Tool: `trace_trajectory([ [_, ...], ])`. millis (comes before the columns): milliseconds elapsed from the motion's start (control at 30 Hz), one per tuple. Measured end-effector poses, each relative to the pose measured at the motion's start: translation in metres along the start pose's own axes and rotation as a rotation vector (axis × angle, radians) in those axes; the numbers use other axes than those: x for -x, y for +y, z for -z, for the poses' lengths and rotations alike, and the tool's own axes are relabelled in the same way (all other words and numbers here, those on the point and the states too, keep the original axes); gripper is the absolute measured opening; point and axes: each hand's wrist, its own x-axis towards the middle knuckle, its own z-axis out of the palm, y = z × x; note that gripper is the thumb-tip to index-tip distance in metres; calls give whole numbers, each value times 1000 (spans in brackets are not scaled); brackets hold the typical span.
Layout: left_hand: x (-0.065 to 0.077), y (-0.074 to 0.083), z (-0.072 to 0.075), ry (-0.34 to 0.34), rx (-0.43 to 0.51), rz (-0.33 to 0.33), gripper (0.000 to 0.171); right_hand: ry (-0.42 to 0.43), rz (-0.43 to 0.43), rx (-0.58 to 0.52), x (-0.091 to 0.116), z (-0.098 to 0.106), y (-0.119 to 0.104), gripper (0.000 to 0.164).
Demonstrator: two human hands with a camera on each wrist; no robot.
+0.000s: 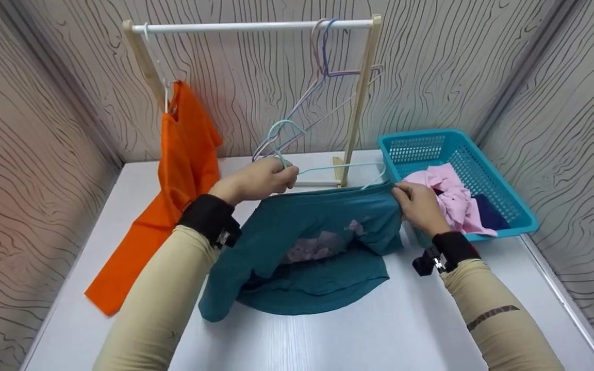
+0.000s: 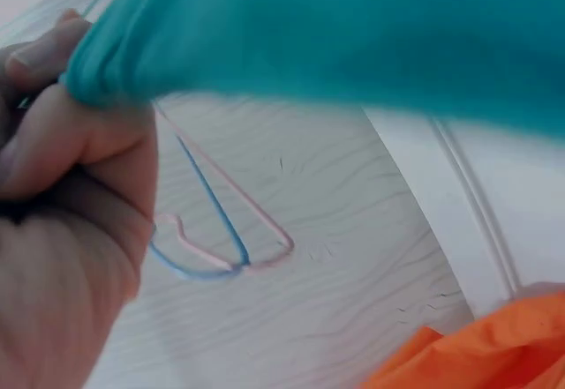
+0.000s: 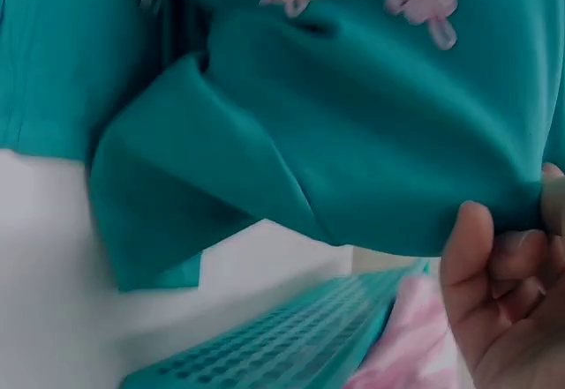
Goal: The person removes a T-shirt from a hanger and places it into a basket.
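Tabletop [image 1: 302, 340]: teal garment [image 1: 271, 226], basket [image 1: 475, 170] with pink fabric [image 1: 459, 203]

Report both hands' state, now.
Left hand: closed, holding the mint hanger near its hook.
Right hand: closed, pinching the upper edge of the teal shirt.

Wht tbl [image 1: 297, 342] w/ bskt [image 1: 488, 175], rack [image 1: 360, 98]

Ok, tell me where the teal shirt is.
In the head view, the teal shirt is mid-frame between the left hand and the right hand, just left of the basket.
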Motion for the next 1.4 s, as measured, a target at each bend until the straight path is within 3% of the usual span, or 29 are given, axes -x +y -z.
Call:
trace_trajectory([
  [167, -4, -2, -1, 51, 7, 4, 40, -208, 23, -20, 9, -18, 1, 28],
  [300, -10, 3, -5, 115, -16, 85, 42, -327, 104, -44, 17, -39, -12, 25],
  [433, -19, 10, -10, 172, -41, 151, 46, -434, 176, -54, 28, -55, -27, 23],
  [567, -28, 22, -12, 212, -56, 176, 44, -585, 251, -60, 39, -70, -39, 23],
  [700, -38, 32, -12, 228, -46, 178, 40, -681, 246, -59, 48, -78, -43, 24],
  [900, -42, 45, -4, 181, -65, 178, 37, -679, 177, -62, 52, -71, -34, 28],
  [1067, -30, 46, 11, 146, -144, 225, 38, -648, 168, -43, 52, -58, -18, 29],
  [1233, -17, 35, 25, 171, -230, 270, 37, -615, 168, -33, 54, -46, -1, 29],
  [1400, -15, 38, 38, 205, -295, 307, 39, -599, 157, -30, 56, -41, 5, 28],
])
